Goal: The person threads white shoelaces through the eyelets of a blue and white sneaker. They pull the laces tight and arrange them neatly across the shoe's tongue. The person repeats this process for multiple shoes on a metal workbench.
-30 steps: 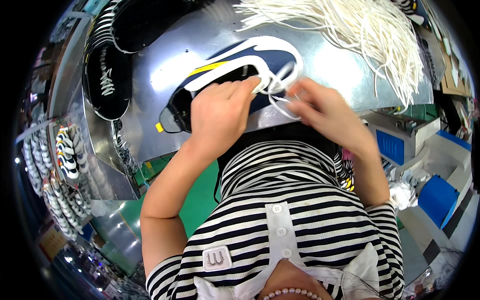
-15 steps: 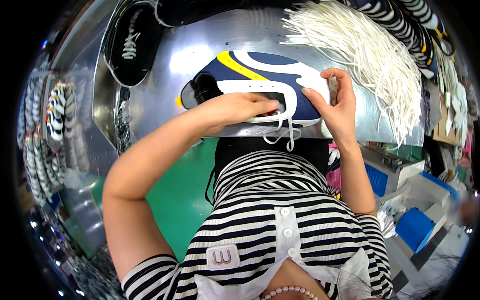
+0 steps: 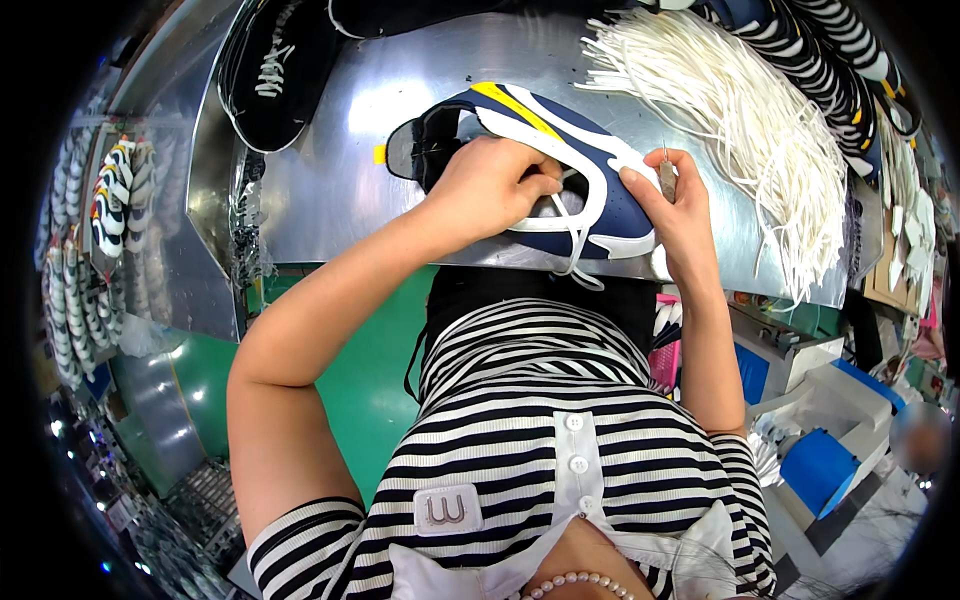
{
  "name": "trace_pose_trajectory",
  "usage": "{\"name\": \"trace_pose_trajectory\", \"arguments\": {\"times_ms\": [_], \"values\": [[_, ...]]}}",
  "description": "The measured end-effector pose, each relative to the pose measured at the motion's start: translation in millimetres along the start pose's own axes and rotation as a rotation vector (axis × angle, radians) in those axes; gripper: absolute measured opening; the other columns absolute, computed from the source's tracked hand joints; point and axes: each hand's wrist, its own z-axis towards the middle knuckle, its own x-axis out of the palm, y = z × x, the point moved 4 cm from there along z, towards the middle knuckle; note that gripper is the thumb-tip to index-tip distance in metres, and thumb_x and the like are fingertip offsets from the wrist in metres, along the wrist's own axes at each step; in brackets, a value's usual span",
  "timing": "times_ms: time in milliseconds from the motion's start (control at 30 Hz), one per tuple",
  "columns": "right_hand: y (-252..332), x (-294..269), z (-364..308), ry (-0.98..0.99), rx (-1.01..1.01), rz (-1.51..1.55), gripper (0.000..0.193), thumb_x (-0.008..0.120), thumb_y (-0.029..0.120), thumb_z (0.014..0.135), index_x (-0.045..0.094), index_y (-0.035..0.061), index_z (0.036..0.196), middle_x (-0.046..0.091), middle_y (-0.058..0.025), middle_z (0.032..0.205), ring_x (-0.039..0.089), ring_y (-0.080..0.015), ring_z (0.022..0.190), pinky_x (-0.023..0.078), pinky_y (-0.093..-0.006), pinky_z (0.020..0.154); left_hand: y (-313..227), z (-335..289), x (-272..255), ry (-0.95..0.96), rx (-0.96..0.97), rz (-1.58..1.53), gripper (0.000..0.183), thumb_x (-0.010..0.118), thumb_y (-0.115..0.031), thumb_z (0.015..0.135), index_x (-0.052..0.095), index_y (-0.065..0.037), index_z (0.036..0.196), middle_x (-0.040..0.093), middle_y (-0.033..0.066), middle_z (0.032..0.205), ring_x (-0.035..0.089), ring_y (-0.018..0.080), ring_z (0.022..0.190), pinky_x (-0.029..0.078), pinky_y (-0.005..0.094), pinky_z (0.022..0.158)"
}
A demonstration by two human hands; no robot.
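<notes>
A navy, white and yellow shoe upper (image 3: 627,206) lies on the metal table at its near edge, its toe pointing right and its dark-lined heel opening to the left. My left hand (image 3: 490,190) reaches over it, thumb and forefinger pinched on a white shoelace (image 3: 562,207) at the throat opening. A loop of that lace hangs over the near side of the upper. At the toe, my right hand (image 3: 682,205) holds a small thin tool with a needle-like tip (image 3: 667,176) between its fingers. The right thumb rests against the toe; the tool's lower end is hidden.
A large bundle of loose white laces (image 3: 730,130) covers the table's right side. Stacked striped uppers (image 3: 800,60) stand at the far right. Black laced uppers (image 3: 275,75) lie at the far left. The metal table's (image 3: 330,215) near edge runs just before my body.
The upper has tilted, its throat turning further open. My left hand has moved up and slightly left, drawing on the lace, and the hanging loop is smaller. The right hand stays by the toe.
</notes>
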Motion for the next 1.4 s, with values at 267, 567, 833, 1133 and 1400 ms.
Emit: {"name": "trace_pose_trajectory", "arguments": {"times_ms": [267,567,833,1133,1400], "values": [[1.2,-41.0,-10.5,-0.040,-0.040,0.149,0.030,0.077,0.013,0.085,0.056,0.0041,0.105,0.062,-0.0023,0.088,0.055,-0.0063,0.077,0.046,-0.0204,0.067,22.2,-50.5,-121.5,-0.606,0.246,0.603,0.013,0.063,-0.001,0.093,0.066,-0.003,0.105,0.067,0.0063,0.094,0.063,0.0151,0.086,0.051,0.0269,0.075],[-16.4,-53.9,4.1,-0.035,-0.201,-0.372,0.041,0.070,0.039,0.089,0.058,0.0059,0.110,0.068,-0.0128,0.092,0.067,-0.0281,0.088,0.050,-0.0364,0.077,29.4,-70.7,-137.0,-0.665,-0.049,0.115,0.008,0.062,-0.008,0.094,0.067,-0.002,0.094,0.068,0.0079,0.097,0.061,0.0159,0.085,0.048,0.0271,0.077],[18.0,-55.6,-1.4,-0.257,-0.273,-0.327,0.028,0.077,0.023,0.085,0.068,0.0036,0.104,0.066,-0.0081,0.089,0.063,-0.0147,0.078,0.050,-0.0257,0.073,-87.7,2.3,-41.9,-0.301,0.440,0.136,0.011,0.072,0.000,0.077,0.065,-0.003,0.085,0.065,0.0113,0.119,0.057,0.0303,0.102,0.048,0.0389,0.084],[6.6,5.9,-12.3,0.118,-0.036,0.399,0.015,0.070,0.010,0.090,0.067,0.0035,0.103,0.065,-0.0018,0.084,0.060,-0.0084,0.076,0.046,-0.0219,0.070,-77.8,5.9,-15.2,-0.317,0.364,0.188,0.023,0.076,-0.007,0.079,0.065,0.000,0.097,0.066,0.0129,0.107,0.060,0.0333,0.098,0.049,0.0408,0.084],[0.5,22.8,-4.1,0.013,-0.065,0.080,0.032,0.069,0.009,0.091,0.056,0.0010,0.119,0.072,-0.0073,0.085,0.066,-0.0099,0.077,0.050,-0.0238,0.069,-5.3,20.1,5.0,0.409,-0.664,-0.618,0.055,0.058,-0.054,0.096,0.068,-0.002,0.108,0.069,0.0061,0.093,0.062,0.0088,0.076,0.047,0.0228,0.070]]}}
